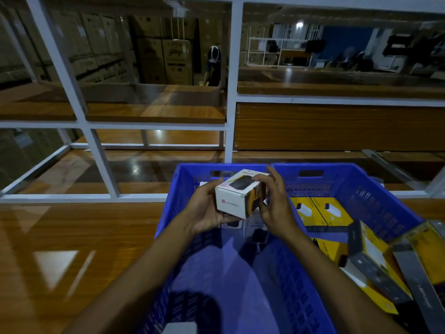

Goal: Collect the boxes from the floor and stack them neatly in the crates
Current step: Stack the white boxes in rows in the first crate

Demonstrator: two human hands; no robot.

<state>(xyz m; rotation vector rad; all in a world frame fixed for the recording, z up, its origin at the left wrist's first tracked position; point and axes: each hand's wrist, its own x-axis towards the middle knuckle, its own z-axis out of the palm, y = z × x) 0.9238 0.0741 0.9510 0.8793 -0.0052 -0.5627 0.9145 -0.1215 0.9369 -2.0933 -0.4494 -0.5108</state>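
Observation:
A small white box (237, 196) with a black picture and a yellow-black side hangs above the left blue crate (183, 186). My left hand (204, 208) cups its left side and bottom. My right hand (274, 201) grips its right side, fingers curled over the top edge. Beneath the box, white and dark boxes (255, 227) lie at the far end of this crate, partly hidden by my hands. A second blue crate (361, 189) stands to the right with yellow boxes (322, 210) laid flat inside.
Yellow and grey boxes (375, 263) lie tilted at the lower right, over the right crate's near side. A glossy wooden floor (72, 237) spreads to the left. A white-framed glass partition (228, 116) stands right behind the crates, with a person's reflection in it.

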